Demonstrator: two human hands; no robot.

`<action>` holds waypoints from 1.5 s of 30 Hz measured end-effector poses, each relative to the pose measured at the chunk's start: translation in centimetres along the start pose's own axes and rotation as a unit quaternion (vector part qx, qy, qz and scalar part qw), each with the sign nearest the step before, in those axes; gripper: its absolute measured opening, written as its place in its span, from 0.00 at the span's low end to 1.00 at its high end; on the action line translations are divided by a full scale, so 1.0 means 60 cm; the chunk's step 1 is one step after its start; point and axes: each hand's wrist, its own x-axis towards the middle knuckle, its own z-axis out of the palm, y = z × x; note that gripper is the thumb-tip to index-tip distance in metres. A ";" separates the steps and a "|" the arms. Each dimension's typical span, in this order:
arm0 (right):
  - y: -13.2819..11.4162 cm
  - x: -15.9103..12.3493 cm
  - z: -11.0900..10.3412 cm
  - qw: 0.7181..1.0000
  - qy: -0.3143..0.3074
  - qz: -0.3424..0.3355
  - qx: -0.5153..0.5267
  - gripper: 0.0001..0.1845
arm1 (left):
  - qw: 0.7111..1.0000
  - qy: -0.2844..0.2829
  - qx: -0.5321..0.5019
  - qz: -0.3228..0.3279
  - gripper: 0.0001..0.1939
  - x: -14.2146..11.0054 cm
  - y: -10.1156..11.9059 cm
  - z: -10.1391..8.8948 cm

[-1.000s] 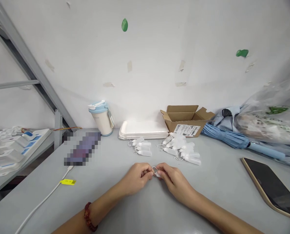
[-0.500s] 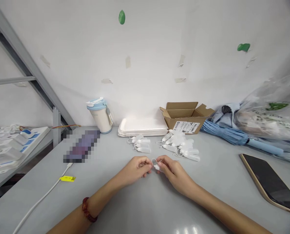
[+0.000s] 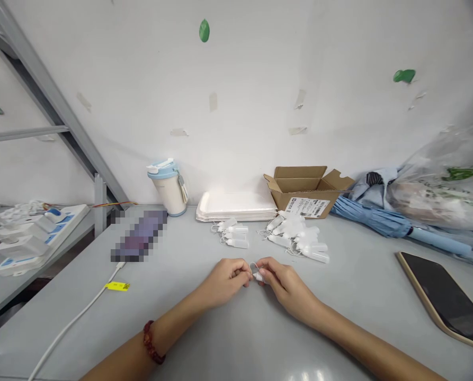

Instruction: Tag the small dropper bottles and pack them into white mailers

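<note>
- I see the left hand (image 3: 229, 280), fingers pinched on the cord loop (image 3: 253, 264).
- Right hand (image 3: 287, 281): fingers clamped on the small bottle (image 3: 257, 276).
- My feed puts it between them, over the tabletop (image 3: 236, 338).

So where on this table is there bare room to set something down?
The tabletop is bare between the white cable and the left hand, and between the right hand and the dark phone. It's crowded at the back, where a white stack, small bottles and a cardboard box sit close together.
</note>
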 end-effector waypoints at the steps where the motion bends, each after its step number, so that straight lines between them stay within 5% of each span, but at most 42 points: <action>1: 0.000 0.000 0.000 1.000 0.001 0.000 -0.001 0.13 | 1.000 0.001 0.001 0.002 0.09 0.000 -0.001 0.000; 12: -0.006 0.000 -0.007 0.997 -0.009 0.029 0.064 0.13 | 1.000 -0.011 0.000 0.023 0.12 -0.004 0.002 -0.001; 18: 0.001 0.004 -0.019 0.999 0.037 0.007 0.003 0.15 | 0.998 -0.028 -0.045 0.016 0.13 0.003 0.004 -0.015; 26: 0.022 0.020 -0.069 0.971 0.198 -0.016 -0.129 0.16 | 0.980 0.119 -0.160 -0.003 0.12 0.025 -0.010 -0.055; 45: 0.043 0.027 -0.072 0.959 0.188 -0.060 -0.205 0.09 | 0.928 0.233 -0.291 -0.006 0.13 0.038 -0.019 -0.073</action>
